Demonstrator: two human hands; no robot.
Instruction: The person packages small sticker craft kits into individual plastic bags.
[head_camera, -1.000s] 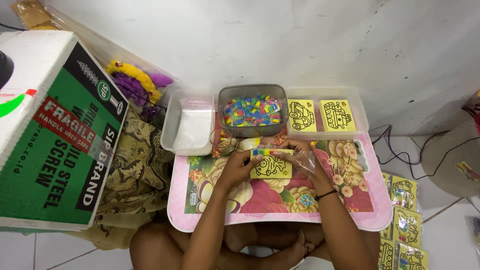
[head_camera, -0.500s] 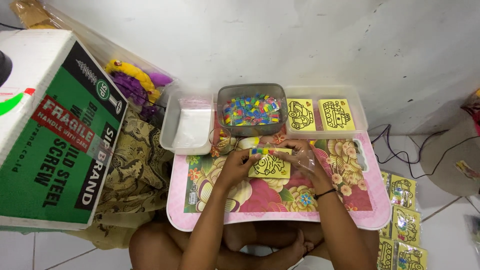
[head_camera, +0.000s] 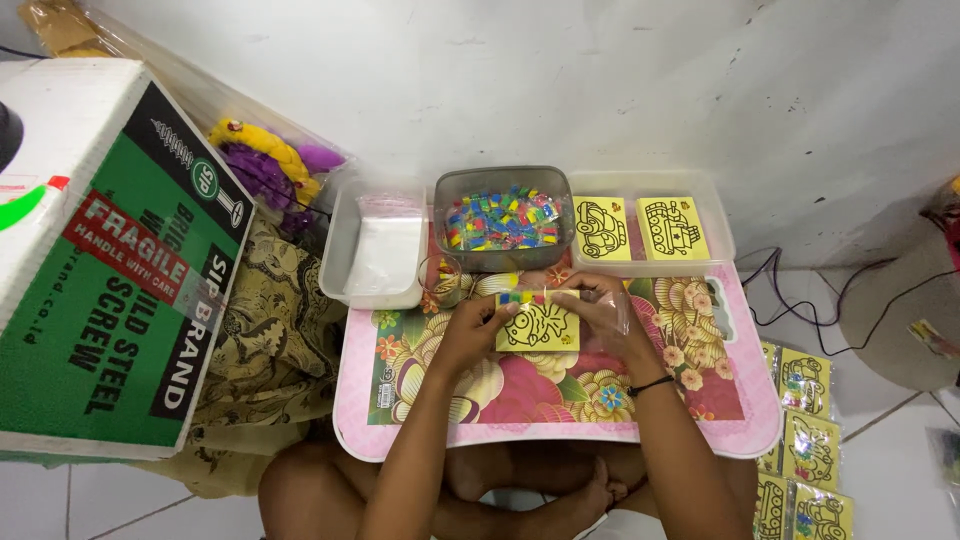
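Note:
A yellow card with a black line drawing (head_camera: 540, 327) lies on the small pink floral table (head_camera: 560, 425), inside a clear plastic sleeve. A strip of small coloured packets (head_camera: 522, 297) runs along its top edge. My left hand (head_camera: 470, 330) grips the card's left side and the strip. My right hand (head_camera: 610, 318) holds the card's right side and the clear sleeve. Just beyond the hands stands a grey tub of several small coloured packets (head_camera: 503, 218).
A clear tray with two yellow drawing cards (head_camera: 645, 228) is at the back right, a clear tray of plastic sleeves (head_camera: 378, 243) at the back left. A big green and white cardboard box (head_camera: 100, 260) stands left. Finished yellow packs (head_camera: 805, 440) lie on the floor right.
Both hands shifted slightly on the card, drawing it a little closer to me with the coloured strip at its top edge. Everything else stayed put.

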